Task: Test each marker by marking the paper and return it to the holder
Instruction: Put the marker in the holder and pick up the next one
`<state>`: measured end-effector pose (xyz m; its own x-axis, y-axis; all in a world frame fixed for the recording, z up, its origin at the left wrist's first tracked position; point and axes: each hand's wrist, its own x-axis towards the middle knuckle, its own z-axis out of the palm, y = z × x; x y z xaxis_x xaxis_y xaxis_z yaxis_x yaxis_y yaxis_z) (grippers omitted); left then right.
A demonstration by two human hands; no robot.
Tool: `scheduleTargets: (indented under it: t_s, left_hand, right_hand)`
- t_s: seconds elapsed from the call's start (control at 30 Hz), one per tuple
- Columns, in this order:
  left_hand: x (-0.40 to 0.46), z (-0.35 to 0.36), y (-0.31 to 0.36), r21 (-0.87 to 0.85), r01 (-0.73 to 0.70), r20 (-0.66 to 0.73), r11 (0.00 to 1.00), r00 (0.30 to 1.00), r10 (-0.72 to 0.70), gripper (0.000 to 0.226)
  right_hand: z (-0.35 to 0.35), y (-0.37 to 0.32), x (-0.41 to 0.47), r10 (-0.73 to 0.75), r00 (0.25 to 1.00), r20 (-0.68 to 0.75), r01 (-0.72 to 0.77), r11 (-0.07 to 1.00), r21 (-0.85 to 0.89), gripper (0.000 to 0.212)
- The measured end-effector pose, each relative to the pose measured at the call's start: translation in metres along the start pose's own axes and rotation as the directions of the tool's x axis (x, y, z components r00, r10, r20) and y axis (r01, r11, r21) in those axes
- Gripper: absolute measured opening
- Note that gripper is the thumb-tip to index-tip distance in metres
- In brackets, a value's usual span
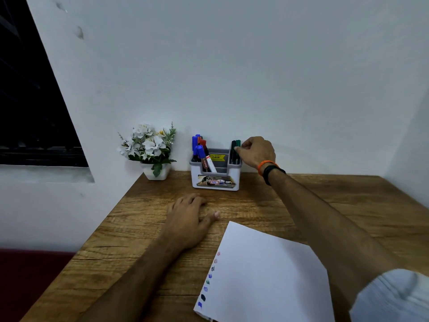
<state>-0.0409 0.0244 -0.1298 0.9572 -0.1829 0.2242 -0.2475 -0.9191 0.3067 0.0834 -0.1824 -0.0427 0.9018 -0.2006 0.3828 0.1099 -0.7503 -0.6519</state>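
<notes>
Right hand (255, 153) pinches green marker (237, 149) in holder (216, 175) against wall; left hand (188, 219) rests flat, fingers relaxed, beside paper (267, 275)

The right hand (256, 153) is stretched far forward at the end of a nearly straight arm, its back turned up and toward the camera; its fingers (241, 149) are curled, the tips closed around the top of a green marker (237, 145); an orange band and a black band circle the wrist; a pale sleeve covers the upper arm at the lower right edge. The left hand (189, 217) lies palm down on the table (139, 240), fingers relaxed and slightly spread, thumb pointing right; its bare forearm runs back toward the lower left, holding nothing.
</notes>
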Motion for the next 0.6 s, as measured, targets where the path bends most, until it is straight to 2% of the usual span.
scheduleTargets:
  t_s: [0.1, 0.27, 0.4, 0.6]
  left_hand:
    - [0.000, 0.000, 0.000, -0.003, -0.001, -0.002, 1.000, 1.000, 0.001, 0.060]
    - [0.000, 0.000, -0.001, 0.003, -0.004, -0.007, 1.000, 1.000, 0.004, 0.060]
    - [-0.001, -0.001, 0.000, 0.008, -0.002, -0.002, 1.000, 1.000, 0.002, 0.060]
    - [-0.003, -0.005, 0.004, 0.019, -0.004, 0.009, 1.000, 1.000, 0.004, 0.060]
  right_hand:
    - [0.007, 0.000, 0.005, 0.022, 0.999, 0.032, -0.023, 0.998, 0.052, 0.035]
    - [0.007, -0.001, 0.003, 0.094, 0.995, -0.019, -0.087, 0.970, 0.228, 0.026]
    - [-0.007, -0.014, -0.006, 0.095, 0.993, -0.066, -0.049, 0.863, 0.503, 0.018]
    - [-0.044, -0.039, -0.031, -0.023, 0.994, -0.108, 0.095, 0.675, 0.732, 0.020]
